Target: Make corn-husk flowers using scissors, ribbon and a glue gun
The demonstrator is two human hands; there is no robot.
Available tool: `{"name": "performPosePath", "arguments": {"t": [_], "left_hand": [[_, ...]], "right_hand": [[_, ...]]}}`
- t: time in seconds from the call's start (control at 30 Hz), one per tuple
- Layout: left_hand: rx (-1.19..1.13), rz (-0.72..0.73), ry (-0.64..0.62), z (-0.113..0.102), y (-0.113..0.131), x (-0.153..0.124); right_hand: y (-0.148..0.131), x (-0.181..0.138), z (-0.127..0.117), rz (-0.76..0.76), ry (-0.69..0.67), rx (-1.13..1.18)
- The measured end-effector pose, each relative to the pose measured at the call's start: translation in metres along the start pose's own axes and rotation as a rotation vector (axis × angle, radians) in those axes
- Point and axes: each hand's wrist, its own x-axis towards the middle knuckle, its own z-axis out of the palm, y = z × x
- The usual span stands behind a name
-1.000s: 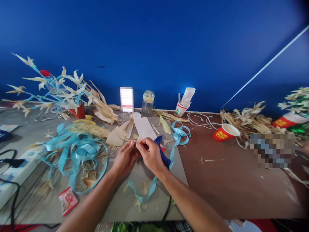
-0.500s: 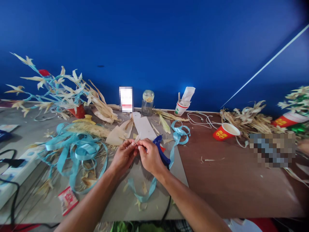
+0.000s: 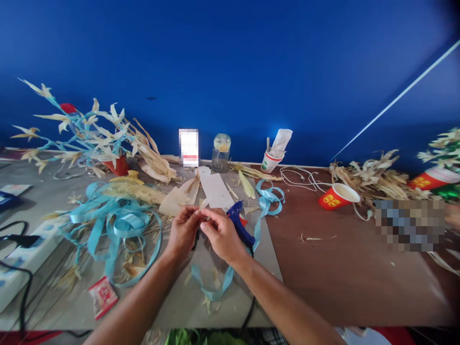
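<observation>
My left hand (image 3: 183, 231) and my right hand (image 3: 222, 235) meet over the grey mat (image 3: 230, 297), fingertips pinched together on a small pale piece of corn husk (image 3: 203, 204). A blue glue gun (image 3: 240, 227) lies just right of my right hand, partly hidden by it. A light blue ribbon strand (image 3: 215, 287) runs under my right wrist and loops up to the right. A pale husk strip (image 3: 215, 189) lies flat just beyond my hands.
A heap of light blue ribbon (image 3: 115, 225) lies at left, a husk flower branch in a red cup (image 3: 89, 139) behind it. A glass jar (image 3: 220, 152), a white cup (image 3: 270, 162), a tipped red cup (image 3: 338, 196), a husk pile (image 3: 373, 179) and a power strip (image 3: 21, 258) stand around.
My hands have shifted slightly toward me and the small husk piece now sticks up between the fingertips. Nothing else has moved.
</observation>
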Motion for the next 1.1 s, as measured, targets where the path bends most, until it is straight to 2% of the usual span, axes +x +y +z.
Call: {"name": "performPosePath", "arguments": {"t": [0.07,0.43,0.63,0.77,0.87,0.97,1.03,1.1], "left_hand": [[0.021,0.013,0.01,-0.001,-0.001,0.0],[0.19,0.097,0.001,-0.005,-0.003,-0.005],[0.152,0.079,0.0,-0.007,-0.001,-0.001],[0.143,0.075,-0.008,-0.006,0.0,-0.001],[0.228,0.11,0.003,-0.005,0.001,-0.002],[0.336,0.135,-0.003,-0.003,0.002,-0.004],[0.392,0.148,-0.009,-0.001,0.003,-0.005],[0.428,0.164,-0.015,0.0,0.004,-0.005]], "right_hand": [[0.0,-0.001,0.001,0.03,0.002,0.015],[-0.006,-0.001,-0.004,-0.034,0.029,-0.042],[-0.006,0.0,-0.004,0.019,-0.003,0.11],[-0.003,0.004,-0.007,0.078,0.138,0.172],[-0.002,0.008,-0.011,0.152,0.23,0.266],[-0.003,0.011,-0.012,0.174,0.165,0.319],[-0.004,0.011,-0.011,0.17,0.089,0.309],[-0.004,0.011,-0.01,0.138,0.067,0.281]]}}
